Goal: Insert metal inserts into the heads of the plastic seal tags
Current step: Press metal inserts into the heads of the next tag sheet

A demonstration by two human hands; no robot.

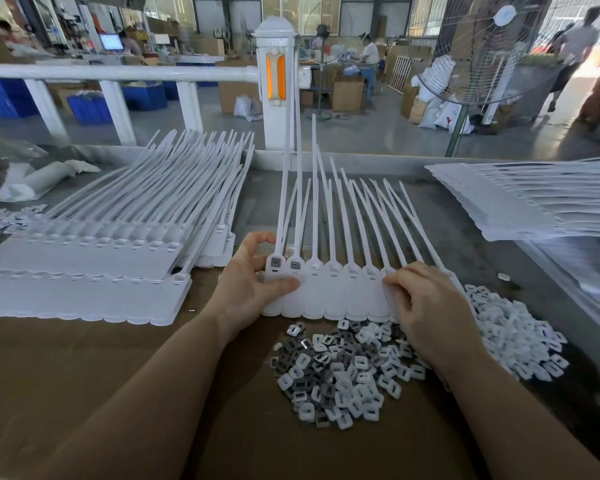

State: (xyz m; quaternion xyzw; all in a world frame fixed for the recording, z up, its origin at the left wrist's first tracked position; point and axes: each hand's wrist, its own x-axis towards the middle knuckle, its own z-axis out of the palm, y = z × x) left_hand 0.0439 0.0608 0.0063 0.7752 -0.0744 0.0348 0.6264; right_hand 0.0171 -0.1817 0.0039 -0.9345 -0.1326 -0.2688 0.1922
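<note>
White seal tag strip [326, 292], two heads filled; left hand [246, 282] pinching, right hand [426, 306] gripping it

free: bare cardboard [194, 393] near-left | blocked: insert pile [343, 368] near-right, tag stack [84, 271] left

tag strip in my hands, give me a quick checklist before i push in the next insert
1. Tag strip steadied: left hand pinches its left end, right hand rests on its right end. Ok.
2. Progress: the two leftmost heads hold grey inserts, the rest look empty. Ok.
3. Insert in the right hand's grip: cannot tell.
4. Supply: pile of inserts lies just below the strip. Ok.
5. Tails fan away, off the heads. Ok.
</note>
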